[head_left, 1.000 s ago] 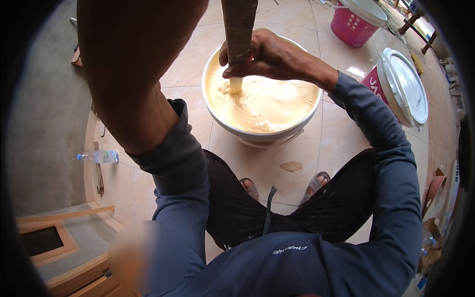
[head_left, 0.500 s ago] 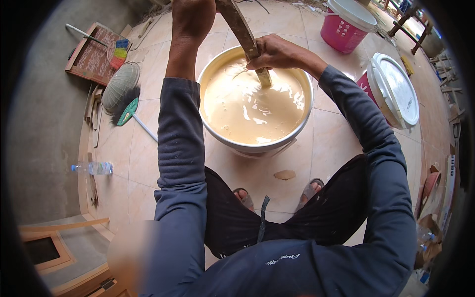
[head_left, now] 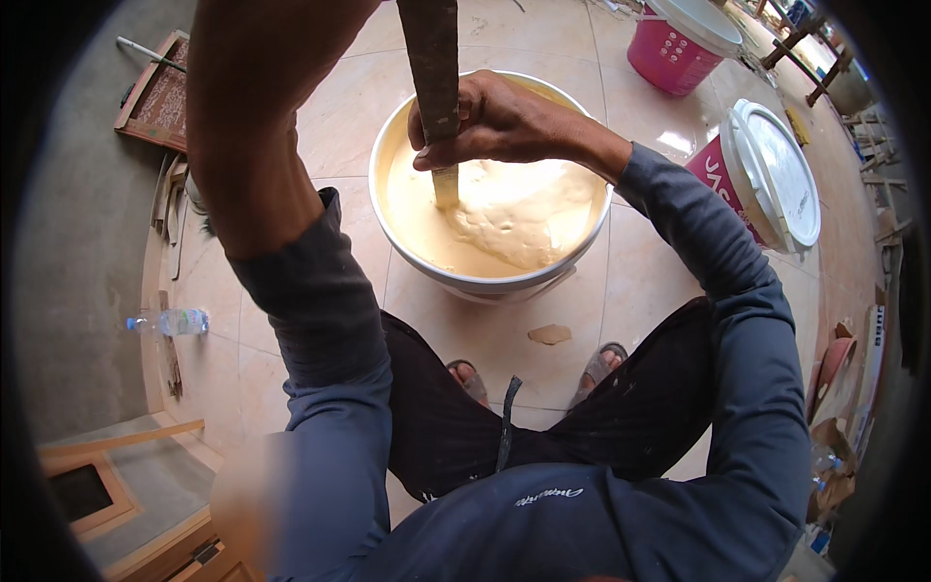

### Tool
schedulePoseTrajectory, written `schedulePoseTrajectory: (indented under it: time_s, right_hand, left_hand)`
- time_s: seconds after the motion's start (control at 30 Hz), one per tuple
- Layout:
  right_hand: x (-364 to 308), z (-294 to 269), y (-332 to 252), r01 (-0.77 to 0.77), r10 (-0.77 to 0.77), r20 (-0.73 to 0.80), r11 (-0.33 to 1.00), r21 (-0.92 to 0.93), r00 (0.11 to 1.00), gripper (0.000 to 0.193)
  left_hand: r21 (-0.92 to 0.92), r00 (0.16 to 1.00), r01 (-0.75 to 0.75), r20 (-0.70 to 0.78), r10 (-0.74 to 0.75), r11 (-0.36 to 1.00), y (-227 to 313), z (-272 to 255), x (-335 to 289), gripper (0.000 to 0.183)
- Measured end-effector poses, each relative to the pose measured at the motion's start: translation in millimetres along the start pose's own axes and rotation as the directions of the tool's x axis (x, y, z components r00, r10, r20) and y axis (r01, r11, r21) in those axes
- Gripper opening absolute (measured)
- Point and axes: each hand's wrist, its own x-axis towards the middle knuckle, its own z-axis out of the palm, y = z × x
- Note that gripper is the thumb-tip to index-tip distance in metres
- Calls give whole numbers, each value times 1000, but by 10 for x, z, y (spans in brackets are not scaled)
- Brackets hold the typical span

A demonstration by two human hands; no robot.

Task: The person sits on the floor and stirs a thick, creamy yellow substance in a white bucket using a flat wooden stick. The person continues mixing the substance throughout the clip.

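A: In the head view, what has been shifted since half a second ago?

B: The stick (head_left: 430, 68) has been swung from a leftward lean to nearly upright, and its lower end has been carried leftward through the cream mixture (head_left: 504, 238). The left hand (head_left: 276, 68) has been brought up nearer the camera.

A: How is the stick held?

B: It is gripped low by the right hand (head_left: 497, 121), with the fingers wrapped around it. Whether it is also gripped by the left fingers cannot be told, as they are cut off by the top edge.

A: And where is it kept?

B: Its lower end is sunk in the mixture, left of the middle of the white bucket (head_left: 381, 179), which is stood on the tiled floor (head_left: 645, 112).

A: What could go wrong?

B: If too hard a sweep were made, mixture could be slopped over the rim towards the feet (head_left: 468, 380). The bucket could be nudged or tipped if its wall were struck (no steadying hand is laid on it). With so low a grip, the right fingers could be smeared.
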Motion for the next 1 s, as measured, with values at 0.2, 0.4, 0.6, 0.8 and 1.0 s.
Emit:
schedulePoseTrajectory:
  time_s: [0.2, 0.4, 0.6, 0.8, 1.0]
  right_hand:
    - [150, -195, 234, 49, -70, -152, 989, -142, 986, 26]
    - [-29, -440, 510, -161, 121, -185, 963, -218, 975, 17]
    - [-104, -463, 414, -250, 249, -25, 956, -154, 968, 23]
    - [-141, -98, 130, -143, 144, 86, 990, -16, 986, 19]
    - [13, -41, -19, 157, -153, 45, 981, -110, 987, 22]
  left_hand:
    - [-50, 976, -112, 180, 119, 992, -104, -79, 144, 49]
    - [-347, 956, 86, 292, 21, 934, -639, 148, 194, 54]
    - [-376, 936, 206, 346, -69, 903, -737, 129, 231, 50]
    - [-247, 883, 272, 449, -139, 930, -434, -82, 183, 53]
    - [-124, 948, 68, 318, -26, 990, 100, -186, 39, 55]
